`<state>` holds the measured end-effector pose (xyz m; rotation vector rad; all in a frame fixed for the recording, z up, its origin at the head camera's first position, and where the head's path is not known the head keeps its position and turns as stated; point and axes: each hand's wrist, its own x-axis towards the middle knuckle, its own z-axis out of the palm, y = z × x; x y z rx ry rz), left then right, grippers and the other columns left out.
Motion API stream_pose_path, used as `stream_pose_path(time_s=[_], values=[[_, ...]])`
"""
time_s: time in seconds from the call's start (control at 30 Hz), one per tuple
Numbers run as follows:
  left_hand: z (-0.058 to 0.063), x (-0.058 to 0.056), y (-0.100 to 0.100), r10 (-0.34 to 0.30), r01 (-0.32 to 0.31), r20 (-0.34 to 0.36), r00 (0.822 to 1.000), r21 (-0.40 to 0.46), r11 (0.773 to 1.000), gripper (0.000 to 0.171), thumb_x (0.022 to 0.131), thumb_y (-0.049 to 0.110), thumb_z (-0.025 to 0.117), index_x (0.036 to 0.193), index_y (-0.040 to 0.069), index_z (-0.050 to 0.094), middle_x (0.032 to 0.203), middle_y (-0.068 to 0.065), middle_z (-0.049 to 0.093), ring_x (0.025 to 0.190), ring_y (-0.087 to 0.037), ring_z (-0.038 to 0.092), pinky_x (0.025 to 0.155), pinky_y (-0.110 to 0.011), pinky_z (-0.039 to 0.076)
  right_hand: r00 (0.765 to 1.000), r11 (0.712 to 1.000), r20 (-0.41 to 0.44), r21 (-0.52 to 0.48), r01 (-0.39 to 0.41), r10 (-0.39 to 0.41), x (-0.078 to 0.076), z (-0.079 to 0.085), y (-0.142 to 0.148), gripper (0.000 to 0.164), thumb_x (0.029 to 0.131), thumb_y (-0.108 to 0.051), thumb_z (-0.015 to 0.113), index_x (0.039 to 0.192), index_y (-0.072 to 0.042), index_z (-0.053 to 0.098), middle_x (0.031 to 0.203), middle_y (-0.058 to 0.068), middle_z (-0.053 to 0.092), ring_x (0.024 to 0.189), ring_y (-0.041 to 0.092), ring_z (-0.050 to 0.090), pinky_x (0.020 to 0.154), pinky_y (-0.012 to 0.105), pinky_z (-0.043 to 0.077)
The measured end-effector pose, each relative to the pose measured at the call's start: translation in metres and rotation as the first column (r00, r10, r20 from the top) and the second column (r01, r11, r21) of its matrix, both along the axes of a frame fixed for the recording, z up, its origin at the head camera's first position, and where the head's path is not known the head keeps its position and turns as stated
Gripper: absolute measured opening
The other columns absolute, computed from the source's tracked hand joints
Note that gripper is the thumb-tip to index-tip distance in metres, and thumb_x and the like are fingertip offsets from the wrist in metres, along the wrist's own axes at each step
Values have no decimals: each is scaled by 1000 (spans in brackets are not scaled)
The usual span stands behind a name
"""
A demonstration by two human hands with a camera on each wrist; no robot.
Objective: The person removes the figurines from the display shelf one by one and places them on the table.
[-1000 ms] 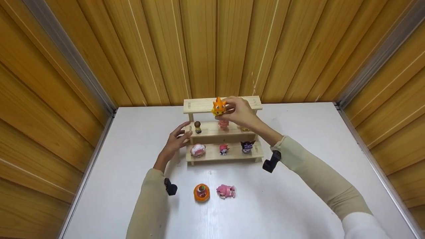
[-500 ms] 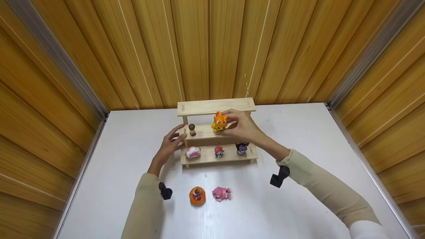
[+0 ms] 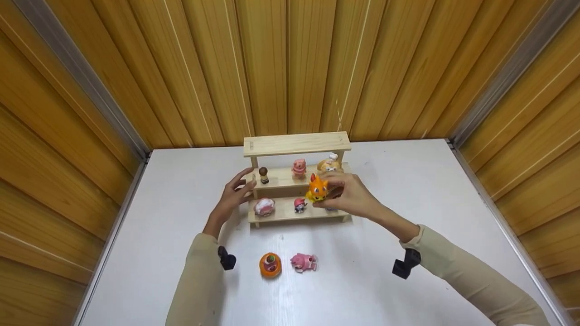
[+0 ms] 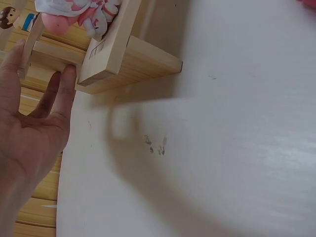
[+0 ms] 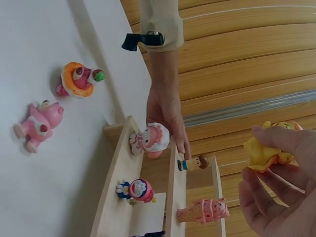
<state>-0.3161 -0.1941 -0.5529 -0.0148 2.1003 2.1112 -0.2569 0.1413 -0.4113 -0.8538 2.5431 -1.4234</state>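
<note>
from my seat i have the right hand (image 3: 355,197) pinching the orange toy (image 3: 318,189) between thumb and fingers, its yellow part showing below. the toy is up in front of the shelf (image 3: 294,144), at its right half, and in the head view it overlaps the edge of the middle board. i can't tell whether it touches the wood.

the left hand (image 3: 230,199) is at the shelf's left end, fingers spread, their tips against the wood by the middle board; my left wrist view shows that contact from below.

on the middle board i see, left to right, the brown-haired figure (image 3: 263,175), the pink figure (image 3: 299,168) and the tan figure (image 3: 330,165), the last just behind the right hand. on the lower board stand the white-capped figure (image 3: 264,207) and the red-capped figure (image 3: 300,206); a dark figure (image 5: 153,234) shows only partly in my right wrist view.

on the white table (image 3: 362,285), in front of the shelf, the ring toy (image 3: 270,265) sits near the pink bear (image 3: 303,262), which lies on its back. wood-look panels (image 3: 267,68) stand behind.
</note>
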Motion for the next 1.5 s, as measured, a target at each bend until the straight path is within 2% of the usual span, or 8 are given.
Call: stream_pose_path(time_s=[0.2, 0.3, 0.6, 0.73, 0.97, 1.13, 1.33, 1.5], values=[[-1, 1, -3, 7, -7, -4, 1000, 5, 1000, 53, 104, 22, 62, 154, 23, 47, 131, -13, 45, 114, -21, 54, 107, -44, 54, 999, 999, 34, 38, 13, -15, 10, -20, 15, 41, 77, -12, 90, 114, -1, 76, 116, 16, 72, 90, 17, 66, 77, 22, 61], [-1, 1, -2, 11, -11, -6, 1000, 9, 1000, 53, 104, 23, 63, 154, 24, 48, 131, -14, 47, 115, -22, 55, 106, -44, 55, 998, 999, 58, 48, 10, -13, 15, -33, 23, 40, 77, -12, 90, 113, -2, 76, 115, 14, 72, 91, 14, 65, 77, 22, 61], [0, 1, -1, -9, 9, -14, 1000, 24, 1000, 54, 105, 22, 61, 156, 23, 44, 132, -15, 47, 114, -20, 56, 106, -43, 55, 990, 1000, 141, 25, -3, 0, 30, -88, 44, 39, 78, -12, 90, 112, 0, 76, 116, 19, 71, 89, 0, 65, 76, 22, 61], [0, -1, -1, -3, 3, -21, 1000, 12, 1000, 53, 105, 23, 61, 156, 23, 45, 130, -14, 47, 114, -20, 56, 106, -43, 55, 983, 1000, 181, 6, 9, -10, 34, -114, 51, 39, 78, -9, 89, 113, 3, 75, 113, 20, 71, 88, 1, 66, 74, 20, 61], [-3, -1, -1, -4, 5, -16, 1000, 14, 1000, 54, 104, 24, 62, 155, 23, 45, 132, -15, 47, 116, -22, 57, 107, -43, 54, 978, 998, 203, 55, 34, -45, 38, -148, 58, 38, 75, -5, 90, 110, 3, 74, 113, 19, 67, 93, 6, 67, 79, 18, 60], [-5, -1, -1, 3, -2, -17, 1000, 25, 1000, 53, 104, 22, 62, 155, 22, 46, 132, -15, 47, 116, -22, 57, 106, -43, 54, 978, 996, 202, 88, 31, -49, 42, -164, 60, 35, 75, -6, 90, 106, 0, 76, 106, 12, 67, 92, 1, 62, 80, 13, 57], [-5, -1, 0, 3, -2, -22, 1000, 22, 1000, 53, 105, 23, 61, 155, 23, 45, 133, -16, 46, 117, -23, 55, 108, -45, 53, 991, 996, 128, 86, 21, -32, 49, -177, 61, 34, 73, -5, 91, 104, -1, 76, 103, 11, 67, 91, -1, 59, 80, 15, 56], [-4, 0, -1, -7, 7, -21, 1000, 14, 1000, 54, 105, 25, 61, 156, 22, 44, 134, -16, 46, 115, -21, 56, 107, -45, 54, 994, 998, 107, 52, 22, -28, 53, -185, 59, 38, 73, 0, 90, 108, 1, 75, 104, 13, 65, 91, -1, 60, 81, 15, 58]])
